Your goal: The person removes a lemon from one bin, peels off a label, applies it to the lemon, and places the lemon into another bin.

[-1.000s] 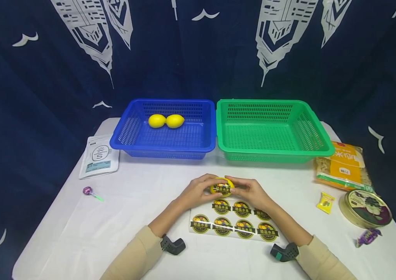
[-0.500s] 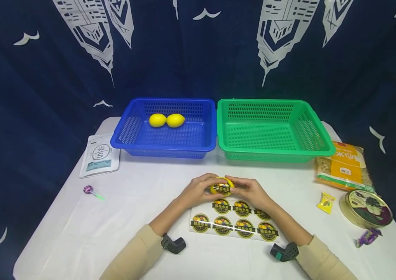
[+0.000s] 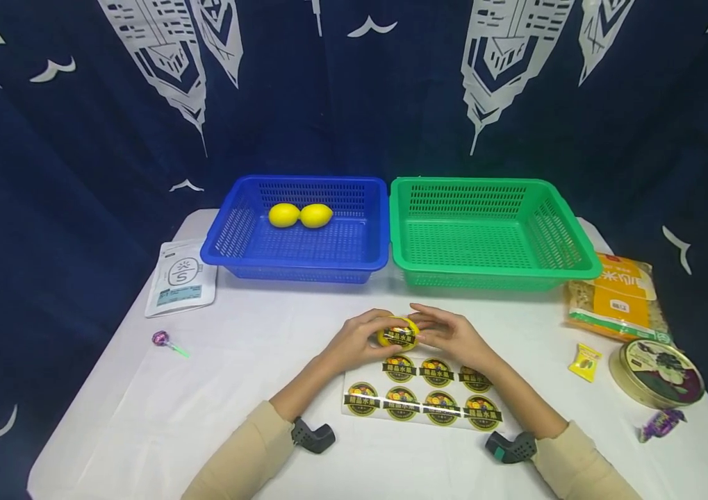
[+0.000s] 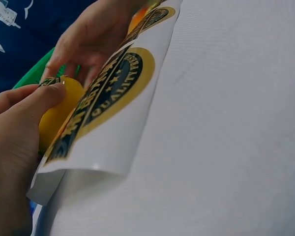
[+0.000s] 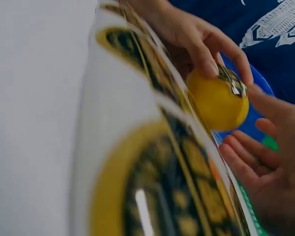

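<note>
Left hand from eight o'clock, fingers pinching the smooth yellow oval lemon — long axis nine-to-three — at the glossy white rectangular sticker sheet's eleven; right hand from four, fingers loosely spread.

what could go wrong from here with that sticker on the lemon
The sticker may crease or lift at its edge, since it lies on the curved surface of the lemon. The lemon might slip: the left hand seems to do most of the holding, while the right hand looks loosely open. If dropped, it could land on the sticker sheet.
</note>
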A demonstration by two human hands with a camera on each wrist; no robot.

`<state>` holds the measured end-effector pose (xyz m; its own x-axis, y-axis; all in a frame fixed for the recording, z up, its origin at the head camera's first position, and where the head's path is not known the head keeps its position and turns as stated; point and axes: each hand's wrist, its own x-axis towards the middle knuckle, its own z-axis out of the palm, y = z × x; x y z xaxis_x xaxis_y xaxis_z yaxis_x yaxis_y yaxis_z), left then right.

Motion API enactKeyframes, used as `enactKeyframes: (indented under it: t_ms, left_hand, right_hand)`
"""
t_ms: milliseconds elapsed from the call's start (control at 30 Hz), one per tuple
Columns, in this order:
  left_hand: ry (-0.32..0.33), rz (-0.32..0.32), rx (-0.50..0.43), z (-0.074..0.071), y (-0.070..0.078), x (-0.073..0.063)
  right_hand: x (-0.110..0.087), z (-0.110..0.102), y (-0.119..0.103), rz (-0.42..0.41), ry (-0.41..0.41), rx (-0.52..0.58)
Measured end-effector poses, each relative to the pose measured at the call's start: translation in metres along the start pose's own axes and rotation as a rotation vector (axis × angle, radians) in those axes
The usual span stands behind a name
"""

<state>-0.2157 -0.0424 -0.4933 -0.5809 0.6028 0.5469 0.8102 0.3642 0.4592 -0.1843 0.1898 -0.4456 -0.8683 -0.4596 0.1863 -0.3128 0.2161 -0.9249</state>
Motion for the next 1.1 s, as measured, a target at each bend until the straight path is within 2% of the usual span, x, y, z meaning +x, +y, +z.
enactKeyframes:
  t_ms: [100,200,333,400,467,633,767,900,1000,1100]
  left_hand:
    - [-0.013,-0.022,-0.005,-0.002,0.002,0.001]
    - [-0.007,-0.044,-0.028,-0.003,0.004,0.0]
    - [0.032,-0.063,-0.081,-0.009,0.008,0.002]
    - [0.046,-0.068,-0.106,-0.012,0.011,0.005]
    - [0.054,-0.075,-0.138,-0.017,0.014,0.009]
    - [0.097,-0.083,-0.193,-0.028,0.019,0.024]
    - [0.134,-0.074,-0.248,-0.036,0.022,0.049]
    - [0.188,-0.039,-0.267,-0.046,0.023,0.086]
    - [0.211,-0.019,-0.246,-0.053,0.022,0.118]
    - [0.204,-0.025,-0.22,-0.056,0.021,0.151]
  right_hand:
    - [-0.001,-0.008,-0.005,-0.103,0.142,-0.013]
    - [-0.006,-0.014,-0.007,-0.156,0.408,-0.093]
    - [-0.012,-0.027,0.005,-0.114,0.756,-0.178]
    - [-0.013,-0.036,0.014,-0.073,0.874,-0.185]
    - [-0.013,-0.045,0.022,-0.033,0.954,-0.184]
    - [-0.011,-0.064,0.031,0.031,1.052,-0.194]
    - [-0.012,-0.071,0.028,0.019,1.111,-0.138]
    - [-0.01,-0.071,0.015,-0.035,1.156,-0.064]
    - [-0.008,-0.067,0.01,-0.065,1.153,-0.074]
    - [-0.006,-0.063,0.01,-0.086,1.138,-0.103]
